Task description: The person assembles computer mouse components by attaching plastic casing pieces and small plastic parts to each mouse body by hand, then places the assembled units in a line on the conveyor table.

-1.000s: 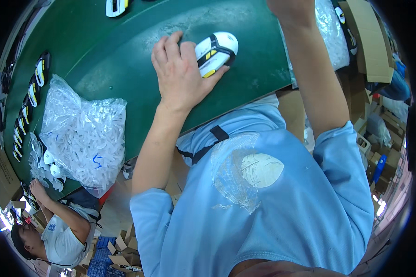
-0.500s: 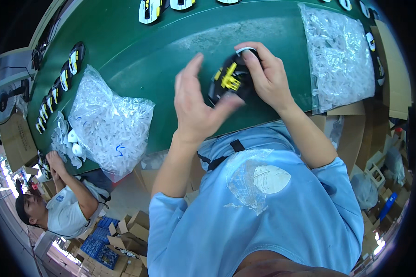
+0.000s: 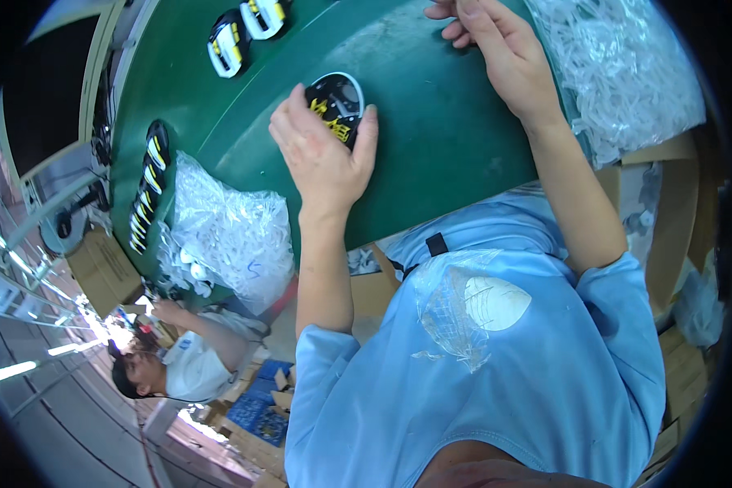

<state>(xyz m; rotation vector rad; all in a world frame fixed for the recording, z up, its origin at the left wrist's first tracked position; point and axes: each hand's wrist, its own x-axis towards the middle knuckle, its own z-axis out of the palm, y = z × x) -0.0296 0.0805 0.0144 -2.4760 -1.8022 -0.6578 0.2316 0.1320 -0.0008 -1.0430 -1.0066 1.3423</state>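
Observation:
My left hand is wrapped round a computer mouse over the green table. Its body is black with yellow parts inside and a pale curved rim, and my fingers hide its left side. At the upper edge of the picture, my right hand is apart from the mouse. Its thumb and fingers are curled together, with their tips partly cut off by the frame. I cannot make out whether anything small is between them.
Clear bags of translucent plastic pieces lie left and right on the green table. More black, white and yellow mice stand at the upper left and in a left-hand row. A co-worker works at lower left.
My right hand has let go of the mouse and moved up, away from it. My left hand, formerly open beside it, now grips it. The whole view has shifted.

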